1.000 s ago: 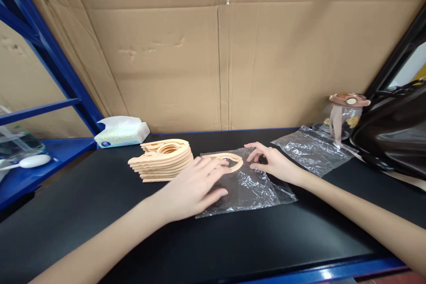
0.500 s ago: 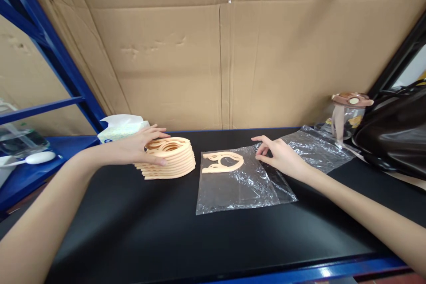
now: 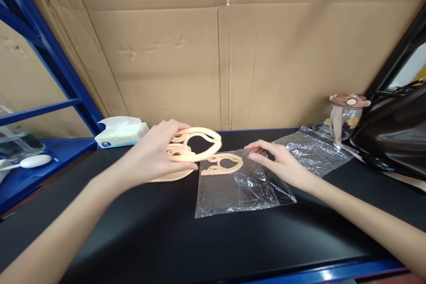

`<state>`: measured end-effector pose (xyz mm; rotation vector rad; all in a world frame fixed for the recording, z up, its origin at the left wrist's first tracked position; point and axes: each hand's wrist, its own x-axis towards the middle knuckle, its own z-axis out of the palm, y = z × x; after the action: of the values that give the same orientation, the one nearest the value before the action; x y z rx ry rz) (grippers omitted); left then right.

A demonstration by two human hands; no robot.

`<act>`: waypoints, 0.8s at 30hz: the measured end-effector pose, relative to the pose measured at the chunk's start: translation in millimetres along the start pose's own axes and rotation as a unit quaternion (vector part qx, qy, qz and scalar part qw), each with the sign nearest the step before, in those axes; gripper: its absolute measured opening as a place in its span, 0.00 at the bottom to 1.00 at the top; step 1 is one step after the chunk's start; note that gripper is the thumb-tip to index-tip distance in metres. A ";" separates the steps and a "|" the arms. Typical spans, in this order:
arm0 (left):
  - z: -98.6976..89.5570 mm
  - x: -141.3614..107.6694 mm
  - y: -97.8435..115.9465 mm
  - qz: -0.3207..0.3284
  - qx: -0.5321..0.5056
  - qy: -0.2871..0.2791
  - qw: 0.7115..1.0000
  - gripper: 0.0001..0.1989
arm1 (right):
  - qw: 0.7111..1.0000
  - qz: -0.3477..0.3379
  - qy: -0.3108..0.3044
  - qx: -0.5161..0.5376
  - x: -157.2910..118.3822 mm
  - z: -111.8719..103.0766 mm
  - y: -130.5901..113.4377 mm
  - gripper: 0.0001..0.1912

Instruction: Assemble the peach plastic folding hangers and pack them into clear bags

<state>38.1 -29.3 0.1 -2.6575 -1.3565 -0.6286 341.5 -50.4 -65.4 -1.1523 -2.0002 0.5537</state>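
Note:
My left hand [image 3: 159, 153] grips a cream folding hanger [image 3: 216, 142] by its near end, raised above the stack of like hangers [image 3: 173, 176], which my hand partly hides. Right of the stack, a single cream hanger [image 3: 222, 170] lies at the upper left of a clear plastic bag [image 3: 233, 195] on the black table. Over the bag's upper right part is my right hand [image 3: 278, 159], its fingers bent and apart with nothing seen between them.
A tissue box [image 3: 123, 132] stands behind my left arm. Another clear plastic bag [image 3: 309, 151] lies at the right, near a brown-lidded bottle [image 3: 349, 113] and a dark bag [image 3: 396, 128]. A cardboard wall [image 3: 166, 66] rises behind the table.
My left hand has lifted a hanger off the stack and moved it right, towards the bag. My right hand has shifted slightly left.

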 end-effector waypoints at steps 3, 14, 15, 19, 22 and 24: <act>16.8 -5.4 31.5 0.070 0.043 0.035 0.996 0.37 | 0.992 0.005 -0.064 0.110 -5.0 4.3 -14.3 0.16; 55.1 -20.1 51.4 0.118 -0.003 0.010 0.993 0.44 | 0.950 0.085 -0.138 0.266 -8.8 7.3 -17.2 0.14; 55.0 -19.8 50.6 0.119 -0.006 0.005 0.993 0.44 | 0.949 0.085 -0.140 0.268 -8.6 7.2 -16.7 0.14; 53.8 -18.2 48.2 0.124 -0.021 -0.012 0.992 0.43 | 0.944 0.085 -0.159 0.276 -8.1 6.2 -16.2 0.14; 53.7 -17.6 45.3 0.133 -0.033 -0.025 0.990 0.42 | 0.939 0.091 -0.170 0.284 -7.3 5.4 -14.4 0.13; 53.8 -17.7 42.4 0.139 -0.039 -0.026 0.989 0.40 | 0.937 0.093 -0.169 0.291 -6.5 5.0 -12.1 0.13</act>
<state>79.6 -54.0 -51.6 -2.8693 -0.9621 -0.5938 333.1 -62.1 -62.9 -0.9128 -1.8063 1.4164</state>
